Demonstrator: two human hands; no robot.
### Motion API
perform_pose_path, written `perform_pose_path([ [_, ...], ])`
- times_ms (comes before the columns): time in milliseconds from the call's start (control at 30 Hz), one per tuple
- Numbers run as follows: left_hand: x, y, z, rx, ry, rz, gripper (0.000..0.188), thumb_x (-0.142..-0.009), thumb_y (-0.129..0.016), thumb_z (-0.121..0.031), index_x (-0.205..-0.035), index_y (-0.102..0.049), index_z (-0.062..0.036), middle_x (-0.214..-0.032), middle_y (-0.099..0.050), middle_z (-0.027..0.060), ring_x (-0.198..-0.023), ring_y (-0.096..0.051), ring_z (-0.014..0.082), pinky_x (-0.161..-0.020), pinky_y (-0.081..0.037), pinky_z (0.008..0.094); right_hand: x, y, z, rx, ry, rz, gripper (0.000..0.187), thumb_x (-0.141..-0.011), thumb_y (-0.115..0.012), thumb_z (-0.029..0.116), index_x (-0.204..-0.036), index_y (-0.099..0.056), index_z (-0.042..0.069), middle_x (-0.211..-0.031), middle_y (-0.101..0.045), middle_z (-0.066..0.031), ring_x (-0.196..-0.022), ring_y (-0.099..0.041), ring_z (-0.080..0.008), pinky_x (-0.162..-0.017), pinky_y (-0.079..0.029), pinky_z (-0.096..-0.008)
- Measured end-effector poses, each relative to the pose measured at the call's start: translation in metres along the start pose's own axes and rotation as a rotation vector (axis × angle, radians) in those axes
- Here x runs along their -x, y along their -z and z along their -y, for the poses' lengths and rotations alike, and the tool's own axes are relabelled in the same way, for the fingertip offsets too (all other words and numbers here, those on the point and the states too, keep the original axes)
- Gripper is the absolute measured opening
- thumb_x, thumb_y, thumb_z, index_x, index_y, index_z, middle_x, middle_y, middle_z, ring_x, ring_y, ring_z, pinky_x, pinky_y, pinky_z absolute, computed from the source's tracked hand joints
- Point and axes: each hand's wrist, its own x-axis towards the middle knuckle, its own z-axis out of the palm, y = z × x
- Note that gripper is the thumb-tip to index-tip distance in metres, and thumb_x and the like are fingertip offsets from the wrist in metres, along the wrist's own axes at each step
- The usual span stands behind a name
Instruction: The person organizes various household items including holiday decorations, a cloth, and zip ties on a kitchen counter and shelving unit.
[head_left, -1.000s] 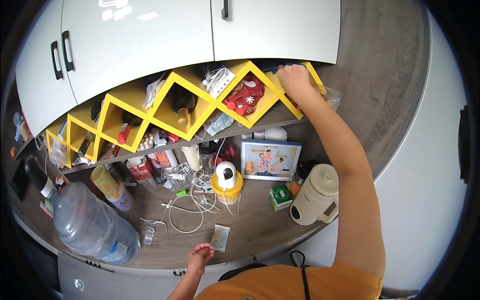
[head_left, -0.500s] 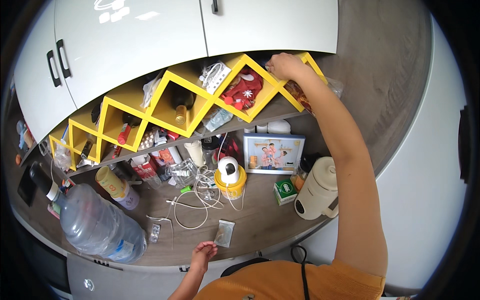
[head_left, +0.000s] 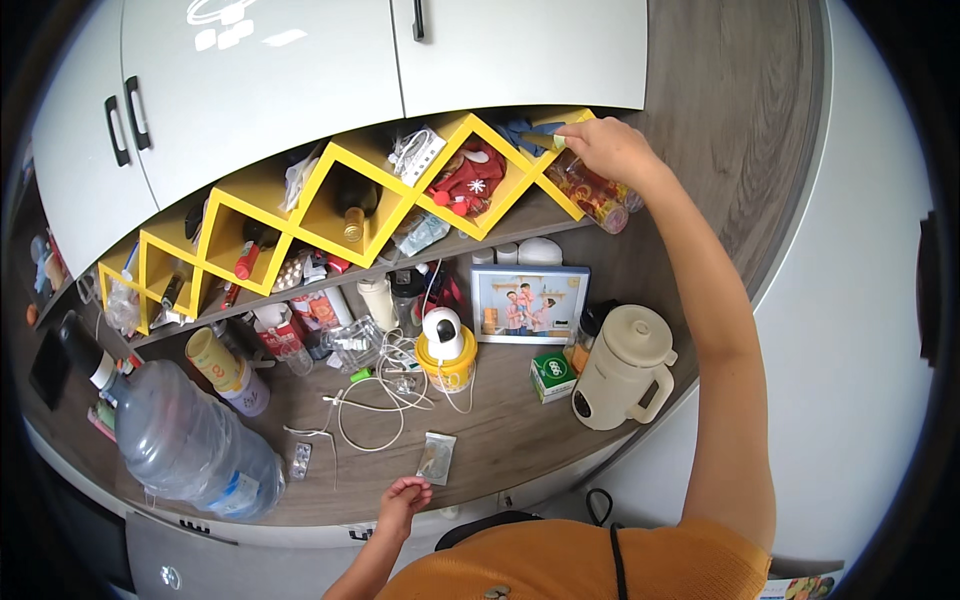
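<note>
My left hand (head_left: 402,495) is low at the table's front edge, its fingers pinched at the lower corner of a small clear-and-silvery sachet (head_left: 437,457). My right hand (head_left: 607,150) reaches up to the right end of the yellow zigzag rack (head_left: 405,205). Its fingers are closed on a small flat yellowish item (head_left: 547,141) with a pale green end, whose kind I cannot make out. Blue cloth (head_left: 517,131) lies in the compartment beside that item. Just below the right hand, red-and-yellow wrapped packages (head_left: 590,193) stick out of the rack's end compartment.
White cupboard doors (head_left: 520,55) hang above the rack. On the counter are a framed photo (head_left: 529,303), a cream kettle (head_left: 625,365), a green box (head_left: 552,377), a white camera (head_left: 442,333) on a yellow tub, tangled cables (head_left: 372,410), a blister pack (head_left: 301,461) and a big water bottle (head_left: 195,440).
My right hand has drawn back a little from the rack, bringing the yellowish item and blue cloth into sight. My left hand stays at the sachet. The whole view has shifted slightly.
</note>
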Motion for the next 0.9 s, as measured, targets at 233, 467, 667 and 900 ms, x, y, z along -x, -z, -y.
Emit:
perform_pose_path([
  [233, 0.000, -0.005, 0.001, 0.019, -0.036, -0.052, 0.013, -0.082, -0.047, 0.002, -0.089, -0.057, -0.0014, -0.082, -0.061, 0.0097, -0.072, -0.059, 0.0192, -0.068, -0.050, 0.0301, -0.036, -0.037, 0.009, 0.266, 0.116, -0.248, 0.016, -0.082, -0.048, 0.019, -0.090, -0.058, 0.009, -0.073, -0.063, -0.0131, -0.072, -0.063, -0.0278, -0.060, -0.049, -0.0390],
  [467, 0.004, -0.004, 0.007, 0.009, -0.031, -0.115, 0.011, -0.083, -0.048, 0.000, -0.089, -0.058, -0.0023, -0.083, -0.061, 0.0080, -0.074, -0.060, 0.0181, -0.069, -0.050, 0.0284, -0.098, -0.091, 0.008, 0.427, 0.127, -0.281, 0.016, -0.077, -0.051, 0.015, -0.077, -0.067, 0.010, -0.075, -0.065, -0.0100, -0.072, -0.064, -0.0225, -0.062, -0.051, -0.0325],
  [667, 0.002, -0.006, 0.004, 0.034, -0.069, -0.133, 0.012, -0.084, -0.047, 0.000, -0.088, -0.058, -0.0021, -0.085, -0.061, 0.0078, -0.075, -0.059, 0.0173, -0.068, -0.050, 0.0280, -0.120, -0.093, 0.012, 0.228, 0.010, -0.035, 0.028, -0.081, -0.046, 0.019, -0.099, -0.063, 0.007, -0.104, -0.059, -0.0147, -0.098, -0.057, -0.0274, -0.083, -0.045, -0.0383],
  [900, 0.003, -0.015, 0.004, 0.036, -0.037, -0.126, 0.012, -0.083, -0.047, 0.000, -0.088, -0.058, -0.0021, -0.083, -0.061, 0.0082, -0.074, -0.059, 0.0179, -0.069, -0.049, 0.0291, -0.109, -0.076, 0.027, 0.078, -0.077, 0.168, 0.031, -0.083, -0.046, 0.024, -0.103, -0.060, 0.005, -0.106, -0.057, -0.0182, -0.099, -0.055, -0.0318, -0.085, -0.044, -0.0379],
])
